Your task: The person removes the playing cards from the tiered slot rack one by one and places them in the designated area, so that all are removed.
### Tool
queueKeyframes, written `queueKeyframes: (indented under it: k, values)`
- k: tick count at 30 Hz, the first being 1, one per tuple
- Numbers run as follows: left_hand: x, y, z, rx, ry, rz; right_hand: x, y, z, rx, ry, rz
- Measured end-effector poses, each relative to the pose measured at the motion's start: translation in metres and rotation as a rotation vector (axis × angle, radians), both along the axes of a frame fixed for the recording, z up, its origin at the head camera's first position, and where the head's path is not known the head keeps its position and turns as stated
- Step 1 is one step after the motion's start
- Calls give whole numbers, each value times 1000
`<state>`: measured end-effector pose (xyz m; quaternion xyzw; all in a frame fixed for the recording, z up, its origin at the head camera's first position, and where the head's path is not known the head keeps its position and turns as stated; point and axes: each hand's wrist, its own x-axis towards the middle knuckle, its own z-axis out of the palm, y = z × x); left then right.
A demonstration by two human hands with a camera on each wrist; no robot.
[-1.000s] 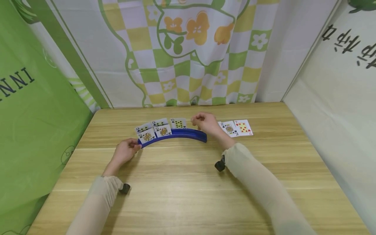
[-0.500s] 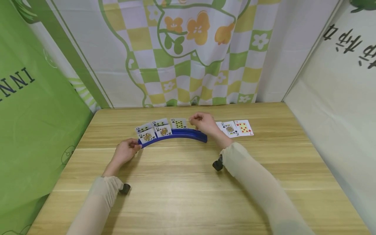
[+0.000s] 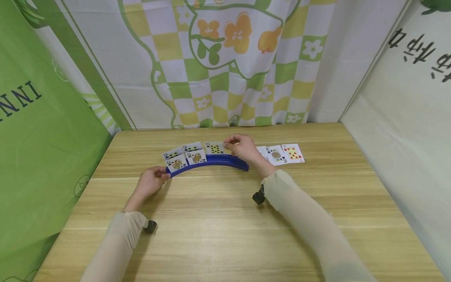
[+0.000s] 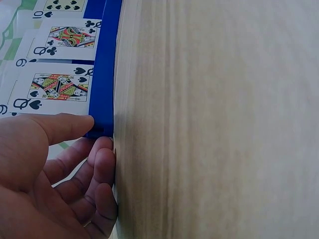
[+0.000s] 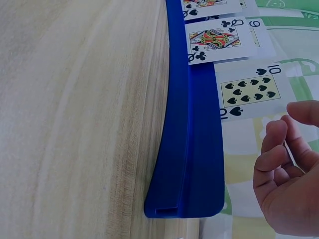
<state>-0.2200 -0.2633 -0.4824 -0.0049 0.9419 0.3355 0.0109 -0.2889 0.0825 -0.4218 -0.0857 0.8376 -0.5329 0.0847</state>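
Head view: your left hand (image 3: 150,182) pinches the curved blue plastic rack (image 3: 227,160) — your right hand (image 3: 243,148) curls near the white rectangular ten-of-spades card (image 3: 214,149), its grip unclear.

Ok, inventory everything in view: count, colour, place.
Table: one, light wood, central
Card holder: one, blue, on table
Queens: two, white multicoloured, holder's front row
Overlapped cards: two, white and black, behind queens
Ten of spades: one, white, yellow and black, right of queens
Loose cards: three, white, right of holder, one partly hidden
Checked fabric: one, white-green-yellow, behind table
Green fabric: one, green, far left
White fabric: one, white, far right
Sleeves: two, beige, lower foreground
Wrist devices: two, black, at cuffs
Left hand: one, at holder's left end
Right hand: one, beside the ten
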Motion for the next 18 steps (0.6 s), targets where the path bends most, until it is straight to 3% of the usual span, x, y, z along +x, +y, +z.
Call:
queueKeyframes:
  k: [18]
  values:
    - [-2, -3, -1, -21, -47, 10, 1, -4, 1, -17, -29, 29]
